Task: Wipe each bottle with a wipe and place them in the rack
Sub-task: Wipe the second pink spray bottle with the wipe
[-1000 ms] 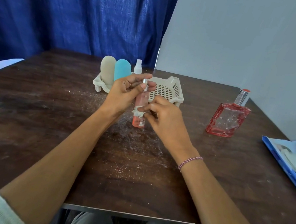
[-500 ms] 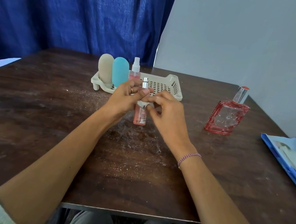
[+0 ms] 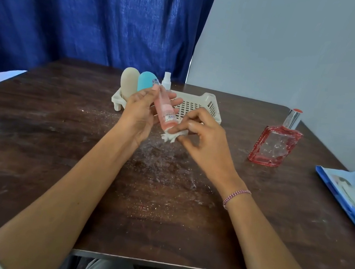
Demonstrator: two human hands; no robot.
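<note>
My left hand (image 3: 139,111) grips a slim pink spray bottle (image 3: 165,110), tilted with its cap up to the left and its base down to the right, above the table. My right hand (image 3: 204,136) pinches a small white wipe (image 3: 172,136) against the bottle's base. Behind them stands the cream rack (image 3: 211,103), holding a beige bottle (image 3: 128,83), a light blue bottle (image 3: 144,82) and a white-capped spray bottle (image 3: 166,81) at its left end. A square red glass bottle (image 3: 274,145) stands on the table to the right.
A blue pack of wipes (image 3: 352,197) lies at the table's right edge. The dark wooden table (image 3: 30,146) has white specks near the middle. A blue curtain hangs behind and a grey wall stands on the right.
The pink bottle went from upright on the table to lifted and tilted in my left hand. My right hand moved the wipe down to the bottle's base.
</note>
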